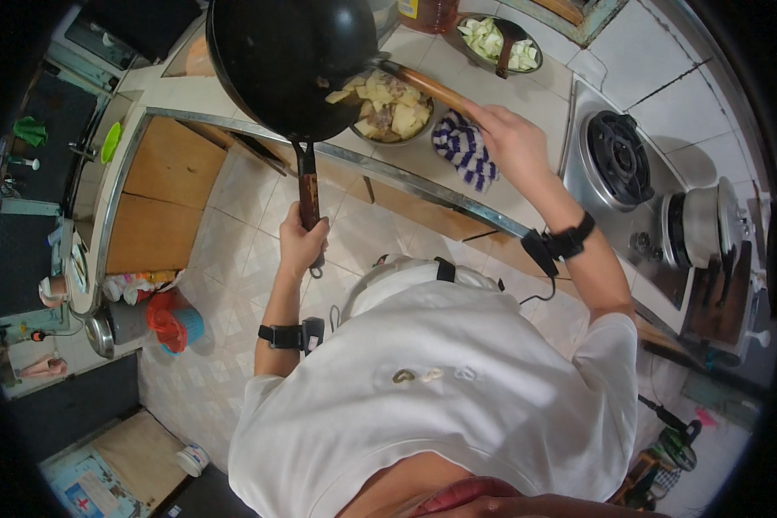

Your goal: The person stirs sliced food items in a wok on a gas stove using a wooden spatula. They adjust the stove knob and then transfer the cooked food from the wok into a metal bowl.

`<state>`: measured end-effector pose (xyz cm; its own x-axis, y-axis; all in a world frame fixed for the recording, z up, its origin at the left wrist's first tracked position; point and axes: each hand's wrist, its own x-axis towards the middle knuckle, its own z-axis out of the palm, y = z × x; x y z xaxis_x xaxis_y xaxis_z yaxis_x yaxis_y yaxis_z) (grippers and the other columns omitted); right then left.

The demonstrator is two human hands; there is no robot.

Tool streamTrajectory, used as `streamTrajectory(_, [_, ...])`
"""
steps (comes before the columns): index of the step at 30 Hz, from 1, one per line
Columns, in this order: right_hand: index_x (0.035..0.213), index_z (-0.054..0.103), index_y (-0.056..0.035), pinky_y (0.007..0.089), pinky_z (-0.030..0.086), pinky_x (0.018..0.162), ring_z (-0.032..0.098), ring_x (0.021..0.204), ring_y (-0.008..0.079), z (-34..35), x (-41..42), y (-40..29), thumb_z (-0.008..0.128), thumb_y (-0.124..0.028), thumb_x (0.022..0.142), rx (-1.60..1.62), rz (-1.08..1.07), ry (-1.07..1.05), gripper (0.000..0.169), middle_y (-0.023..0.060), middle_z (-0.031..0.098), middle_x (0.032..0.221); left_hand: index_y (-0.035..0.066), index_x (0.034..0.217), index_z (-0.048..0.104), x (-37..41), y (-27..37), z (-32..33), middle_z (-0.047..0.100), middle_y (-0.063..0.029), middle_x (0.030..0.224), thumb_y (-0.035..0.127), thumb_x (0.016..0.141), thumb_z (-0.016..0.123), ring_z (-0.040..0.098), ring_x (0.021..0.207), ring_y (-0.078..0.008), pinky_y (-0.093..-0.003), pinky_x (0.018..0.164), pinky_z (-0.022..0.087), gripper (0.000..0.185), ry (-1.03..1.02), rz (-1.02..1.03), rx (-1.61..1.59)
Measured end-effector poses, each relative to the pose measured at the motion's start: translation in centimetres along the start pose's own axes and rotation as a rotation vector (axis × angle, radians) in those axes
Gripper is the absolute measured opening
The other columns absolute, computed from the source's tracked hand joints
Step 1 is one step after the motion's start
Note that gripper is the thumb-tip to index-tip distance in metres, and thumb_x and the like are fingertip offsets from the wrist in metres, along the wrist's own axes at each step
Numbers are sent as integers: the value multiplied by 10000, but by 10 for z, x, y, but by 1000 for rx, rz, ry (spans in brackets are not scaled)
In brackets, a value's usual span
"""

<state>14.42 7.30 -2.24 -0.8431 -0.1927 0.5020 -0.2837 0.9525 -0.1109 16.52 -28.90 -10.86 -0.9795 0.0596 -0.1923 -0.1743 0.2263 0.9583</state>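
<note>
My left hand [303,238] is closed around the dark handle of a black wok [278,71], which is tilted over the counter's edge. My right hand [513,144] grips the wooden handle of a spatula [435,89]; its metal end is at the wok's right rim. Against that rim stands a bowl [398,141] heaped with cooked pale slices and darker pieces [390,107]. A few pieces lie at the wok's lip. Beside the bowl, below the spatula handle, lies a purple-and-white striped cloth [464,150].
A bowl of pale green cut vegetable [482,37] with a dark spoon stands at the back, near a bottle of reddish-brown liquid [430,16]. On the right are a gas burner [618,158] and a lidded metal pot [700,226]. The counter's metal edge [421,178] runs before me.
</note>
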Motion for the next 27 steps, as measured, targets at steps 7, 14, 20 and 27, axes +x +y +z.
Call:
streamTrajectory(7, [1239, 627, -205, 360, 551, 678, 657, 835, 254, 15, 24, 5, 596, -15, 752, -29, -112, -59, 524, 43, 666, 959, 2, 941, 497, 1, -6, 2, 526, -24, 626, 31, 805, 652, 535, 462, -113, -275, 423, 426, 209, -32, 8, -56])
streamTrajectory(14, [1270, 607, -216, 347, 545, 650, 645, 790, 238, -3, 6, 27, 623, -36, 757, -154, -143, -115, 544, 30, 655, 962, 5, 959, 504, 4, -9, 10, 540, -27, 631, 43, 804, 646, 538, 464, -113, -275, 427, 431, 215, -1, 3, 7])
streamTrajectory(20, [1290, 589, -222, 328, 550, 634, 643, 775, 218, -8, -14, 30, 609, -36, 733, -208, -163, -78, 588, 29, 644, 954, 8, 944, 500, 9, -12, 17, 540, -26, 621, 45, 804, 642, 540, 460, -112, -270, 423, 425, 202, 1, 3, -33])
streamTrajectory(27, [1288, 599, -226, 337, 555, 653, 658, 788, 237, -16, -36, 34, 617, -31, 756, -198, -76, -138, 567, 43, 667, 1033, 7, 926, 505, 11, -19, 12, 541, -25, 612, 57, 804, 647, 539, 460, -108, -267, 426, 423, 194, 50, 11, 38])
